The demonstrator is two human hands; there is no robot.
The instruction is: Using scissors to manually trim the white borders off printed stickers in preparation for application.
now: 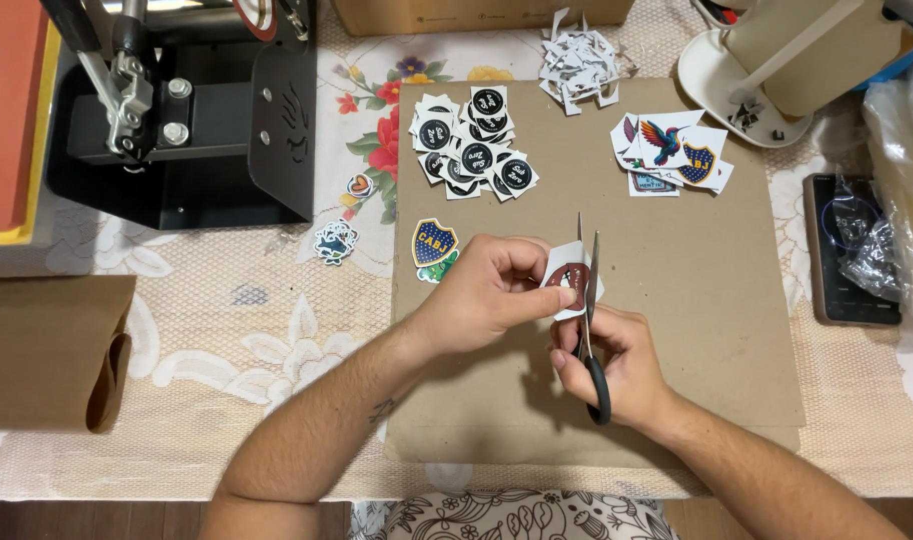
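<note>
I see left hand (486, 290) pinching brown sticker (568, 277) over cardboard (676, 300). Right hand (616, 365) fingers closed on scissors (588, 300), blades partly into white border. Done, by my read: round black pile (473, 148), colour pile (671, 152), scraps (579, 60). Left: this cut.

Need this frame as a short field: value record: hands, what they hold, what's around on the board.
left hand: left hand pinches a brown round sticker on white paper
right hand: right hand works scissors, blades up along the sticker's edge
surface: cardboard sheet on a floral tablecloth
near left hand: blue and yellow shield sticker
top of board: pile of black round stickers; hummingbird sticker pile
offcuts: white paper scraps
far left: black press machine
</note>
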